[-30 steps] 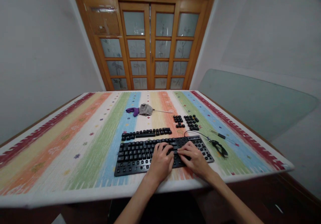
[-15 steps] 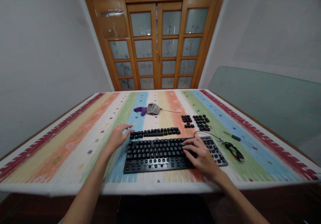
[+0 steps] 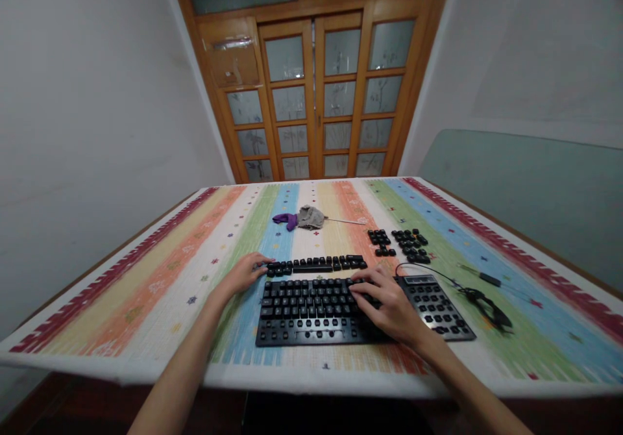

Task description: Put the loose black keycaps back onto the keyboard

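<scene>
Beyond keyboard (image 3: 326, 308): loose keycaps (image 3: 312, 269), grey cloth (image 3: 310, 217); cable (image 3: 489, 310) beside.

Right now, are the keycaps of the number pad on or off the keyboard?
Off: the number pad shows spaced, bare switches; loose keycaps lie beyond the keyboard.

There is lots of room on the left side of the striped cloth (image 3: 146, 266), where a hand could slide past, and a bare strip runs between the row of loose black keys (image 3: 311, 268) and the grey and purple bundle (image 3: 310, 217) farther back. The gap from that row to the keyboard (image 3: 311, 310) is thin, with the left hand (image 3: 247, 274) at the row's left end and the right hand (image 3: 387, 300) over the keyboard. Small key bunches (image 3: 413, 247), a black cable (image 3: 489, 310) and a thin tool (image 3: 489, 280) block the right.
</scene>
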`<state>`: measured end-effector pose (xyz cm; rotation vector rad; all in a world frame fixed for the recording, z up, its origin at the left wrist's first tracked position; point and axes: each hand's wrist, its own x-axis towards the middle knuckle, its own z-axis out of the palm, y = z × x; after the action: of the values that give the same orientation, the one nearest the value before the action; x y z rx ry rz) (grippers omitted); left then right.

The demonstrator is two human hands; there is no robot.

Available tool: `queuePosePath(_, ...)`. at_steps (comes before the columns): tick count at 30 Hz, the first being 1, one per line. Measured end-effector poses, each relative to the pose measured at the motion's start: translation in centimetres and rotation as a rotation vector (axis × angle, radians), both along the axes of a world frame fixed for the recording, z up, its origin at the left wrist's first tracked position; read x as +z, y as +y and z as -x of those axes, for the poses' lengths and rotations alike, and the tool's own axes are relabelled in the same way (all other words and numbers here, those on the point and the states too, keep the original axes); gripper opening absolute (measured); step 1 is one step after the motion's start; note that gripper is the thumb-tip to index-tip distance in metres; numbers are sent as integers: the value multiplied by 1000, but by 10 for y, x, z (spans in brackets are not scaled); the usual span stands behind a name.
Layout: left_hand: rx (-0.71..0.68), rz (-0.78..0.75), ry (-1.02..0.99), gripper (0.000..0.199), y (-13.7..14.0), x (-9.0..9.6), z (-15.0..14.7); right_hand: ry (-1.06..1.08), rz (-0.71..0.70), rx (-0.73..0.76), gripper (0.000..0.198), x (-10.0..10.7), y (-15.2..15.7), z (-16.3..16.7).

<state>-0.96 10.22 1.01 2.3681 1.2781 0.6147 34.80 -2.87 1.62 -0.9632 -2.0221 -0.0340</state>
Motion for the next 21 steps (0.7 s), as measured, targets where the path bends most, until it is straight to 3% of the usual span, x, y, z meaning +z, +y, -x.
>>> queuePosePath(6, 38, -29, -28, 20, -1, -7, -3, -7, 0, 31, 16, 4, 3, 6)
queuePosePath(12, 131, -65, -72, 21, -13, 2, 5, -67, 21, 135, 16, 15, 10, 24)
queuePosePath(17, 138, -166, -164, 22, -55, 11, 8, -126, 61, 274, 15, 21, 18, 52)
queuePosePath(21, 107, -196, -215, 21, -100, 7, 5, -182, 52, 339, 11, 21, 24, 78)
